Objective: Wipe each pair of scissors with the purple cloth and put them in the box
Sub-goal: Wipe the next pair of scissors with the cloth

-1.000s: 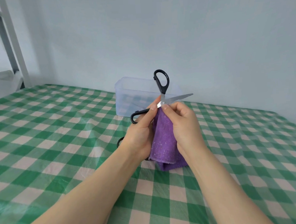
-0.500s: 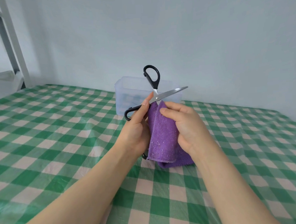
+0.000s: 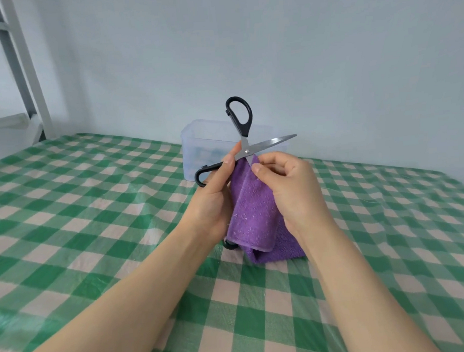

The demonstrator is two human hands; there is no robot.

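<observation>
two hands busy: left hand (image 3: 213,202) grips open scissors (image 3: 246,147); right hand (image 3: 292,188) pinches purple cloth (image 3: 251,215) around blade.

scissors (image 3: 247,150): no brand or number can be read on the black handles or steel blades (only a plain rivet shows at the pivot).
purple cloth (image 3: 251,210): plain pile, with no tag or print to read.
clear plastic box (image 3: 203,142): no label legible on its walls.
checked cover (image 3: 89,199): green and white squares, no writing.
</observation>
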